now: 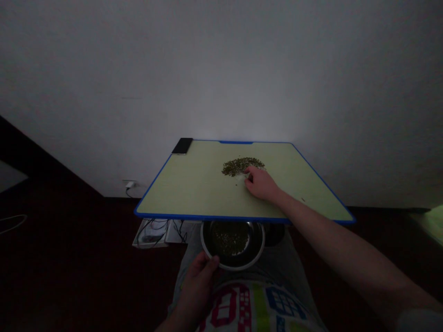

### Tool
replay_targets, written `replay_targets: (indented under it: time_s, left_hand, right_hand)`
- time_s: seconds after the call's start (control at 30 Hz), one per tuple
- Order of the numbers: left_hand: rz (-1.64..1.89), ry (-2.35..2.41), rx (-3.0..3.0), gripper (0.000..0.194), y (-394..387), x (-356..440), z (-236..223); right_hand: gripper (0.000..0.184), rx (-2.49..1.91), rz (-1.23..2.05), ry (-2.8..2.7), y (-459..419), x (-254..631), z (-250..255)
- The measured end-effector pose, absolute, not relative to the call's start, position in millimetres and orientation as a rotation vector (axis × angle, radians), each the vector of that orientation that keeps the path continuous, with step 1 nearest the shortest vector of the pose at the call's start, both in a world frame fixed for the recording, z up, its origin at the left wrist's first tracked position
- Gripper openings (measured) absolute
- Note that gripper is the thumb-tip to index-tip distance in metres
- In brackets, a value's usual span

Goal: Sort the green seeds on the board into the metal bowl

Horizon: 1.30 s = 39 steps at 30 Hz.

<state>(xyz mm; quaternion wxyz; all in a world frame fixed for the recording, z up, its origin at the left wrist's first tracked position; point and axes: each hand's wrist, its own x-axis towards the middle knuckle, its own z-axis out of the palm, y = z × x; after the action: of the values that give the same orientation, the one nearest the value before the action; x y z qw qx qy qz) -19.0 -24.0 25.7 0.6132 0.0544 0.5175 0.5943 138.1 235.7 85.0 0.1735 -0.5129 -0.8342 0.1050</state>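
Observation:
A loose pile of small greenish-brown beans or seeds (238,166) lies spread on the pale table top. My right hand (261,183) is at the near right edge of this pile, fingers curled with thumb and forefinger close together. Whatever is between those fingertips is too small to see. A whitish patch (241,176) shows on the table beside the fingertips. Below the table's near edge, my left hand (202,272) grips the rim of a metal bowl (258,256), thumb on top. Inside the bowl lie similar dark grains (228,237) mixed with whitish specks.
The table (194,193) has a blue rim and stands against a grey wall (221,69). A black phone (182,146) lies at its far left corner. Beneath it are white boxes (152,233) with cables. A plug (130,185) sits in the wall socket.

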Motion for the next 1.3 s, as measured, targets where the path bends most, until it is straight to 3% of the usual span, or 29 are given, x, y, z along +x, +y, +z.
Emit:
replay_targets:
  time_s: [0.77, 1.3]
  left_hand:
    - [1.362, 1.169, 0.202, 0.051, -28.0, -22.6, 6.0]
    - [1.341, 1.184, 0.17, 0.053, -25.0, -20.0, 23.0]
  right_hand:
    - [0.03, -1.456, 0.271, -2.389, 265.3, 139.4, 87.7]
    - [0.034, -1.353, 0.351, -2.488, 262.6, 161.1, 89.0]
